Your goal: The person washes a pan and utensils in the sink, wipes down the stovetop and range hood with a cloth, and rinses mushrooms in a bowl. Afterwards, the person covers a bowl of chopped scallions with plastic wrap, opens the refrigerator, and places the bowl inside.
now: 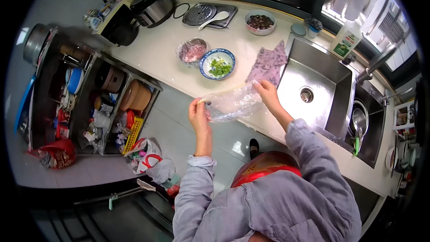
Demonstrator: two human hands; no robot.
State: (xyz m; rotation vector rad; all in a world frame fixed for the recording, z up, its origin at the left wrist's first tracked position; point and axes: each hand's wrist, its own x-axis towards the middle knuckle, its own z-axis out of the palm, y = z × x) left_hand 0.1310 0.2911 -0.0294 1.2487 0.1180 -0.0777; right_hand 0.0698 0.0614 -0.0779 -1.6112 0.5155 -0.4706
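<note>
A sheet of clear plastic film (235, 103) is stretched between my two hands at the counter's front edge. My left hand (198, 113) pinches its left end, and my right hand (267, 92) grips the upper right end. Just beyond the film sits a blue-and-white bowl (202, 68) with chopped greens (220, 67) in it. To its left, a bowl of pinkish meat (192, 51) is covered with clear wrap. A purple patterned cloth (267, 62) lies near my right hand.
The sink (313, 76) is on the right, with a green-labelled bottle (347, 38) behind it. At the back stand a bowl of dark pieces (260, 22), a white spoon (215, 19) on a tray and a pressure cooker (153, 6). Open shelves (105, 103) are at left.
</note>
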